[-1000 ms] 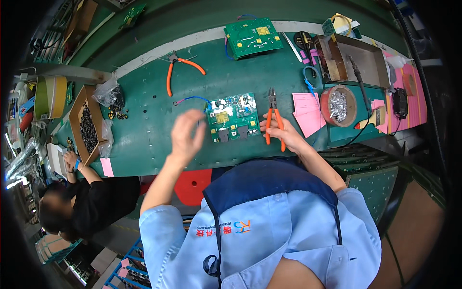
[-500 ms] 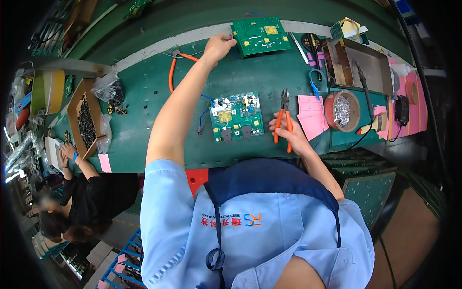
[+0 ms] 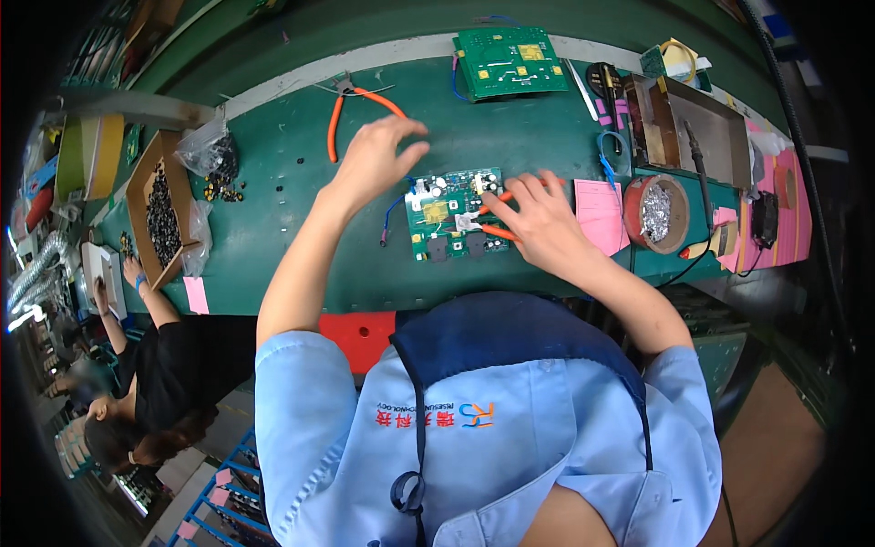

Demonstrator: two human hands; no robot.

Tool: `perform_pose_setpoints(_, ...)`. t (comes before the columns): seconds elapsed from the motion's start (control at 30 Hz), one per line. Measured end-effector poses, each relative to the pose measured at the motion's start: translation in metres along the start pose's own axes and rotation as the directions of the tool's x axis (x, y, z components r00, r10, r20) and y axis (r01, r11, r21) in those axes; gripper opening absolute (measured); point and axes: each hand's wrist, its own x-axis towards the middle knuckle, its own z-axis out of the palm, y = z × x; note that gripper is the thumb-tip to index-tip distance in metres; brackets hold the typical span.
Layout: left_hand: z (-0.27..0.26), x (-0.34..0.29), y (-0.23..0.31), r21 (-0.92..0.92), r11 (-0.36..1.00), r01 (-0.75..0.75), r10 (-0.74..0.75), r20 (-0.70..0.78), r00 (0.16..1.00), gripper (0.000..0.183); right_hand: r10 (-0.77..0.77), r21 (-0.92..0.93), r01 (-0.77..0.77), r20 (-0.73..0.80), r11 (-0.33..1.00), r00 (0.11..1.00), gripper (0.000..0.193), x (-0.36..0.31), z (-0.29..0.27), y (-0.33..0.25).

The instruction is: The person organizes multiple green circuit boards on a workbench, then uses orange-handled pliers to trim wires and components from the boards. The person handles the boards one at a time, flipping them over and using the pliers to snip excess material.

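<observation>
We locate the left hand (image 3: 378, 159) above the desk (image 3: 301, 228), up and left of the nearer circuit board (image 3: 437, 190): palm down, fingers forward, thumb apart. Its grip is wide, with nothing visible in it. The right hand (image 3: 540, 219) reaches in from the right; its grip holds orange-handled cutters (image 3: 500, 233), handles spread, jaws directed left over that board.

On the green desk, from the left, we find a carton (image 3: 181, 205) of small black parts, a clear bag (image 3: 202, 150) beside it, and orange-handled pliers (image 3: 334, 128) standing open. The nearer board lies flat before the person, a blue wire (image 3: 390, 217) at its left side; a second green board (image 3: 510, 66) lies farther back. Pink paper (image 3: 600, 219), a round tub (image 3: 633, 214) of silvery bits and a metal tray (image 3: 720, 132) follow. A co-worker in black (image 3: 196, 365) sits at the lower left — hands at the desk's edge.

The right hand and cutters cover part of the nearer board. The cutter tips blend into a pale patch — we cannot tell whether they touch a component. The dark lens rim cuts off the room.
</observation>
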Motion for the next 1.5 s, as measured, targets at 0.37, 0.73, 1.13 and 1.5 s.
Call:
perform_pose_setpoints(0.37, 0.027, -0.071, -0.013, -0.027, 0.992, 0.121, -0.120, 0.026, 0.992, 0.044, -0.117, -0.157, 0.141, 0.153, 0.977, 0.981, 0.027, 0.020, 0.017, -0.005)
perform_pose_setpoints(0.73, 0.043, -0.075, -0.014, -0.105, 0.983, 0.148, -0.148, 0.000, 0.989, 0.048, -0.141, -0.064, 0.147, 0.091, 0.987, 0.986, 0.022, 0.012, 0.026, 0.004)
perform_pose_setpoints(1.13, 0.041, -0.069, -0.011, -0.100, 0.976, 0.192, -0.188, 0.050, 0.981, 0.047, -0.025, 0.007, 0.024, 0.237, 1.000, 0.971, 0.035, 0.013, 0.019, -0.004)
perform_pose_setpoints(1.5, 0.039, -0.068, -0.011, -0.090, 0.982, 0.165, -0.162, 0.034, 0.986, 0.048, 0.462, 0.875, -0.473, 0.377, 0.108, 0.803, 0.039, -0.009, 0.004, 0.036)
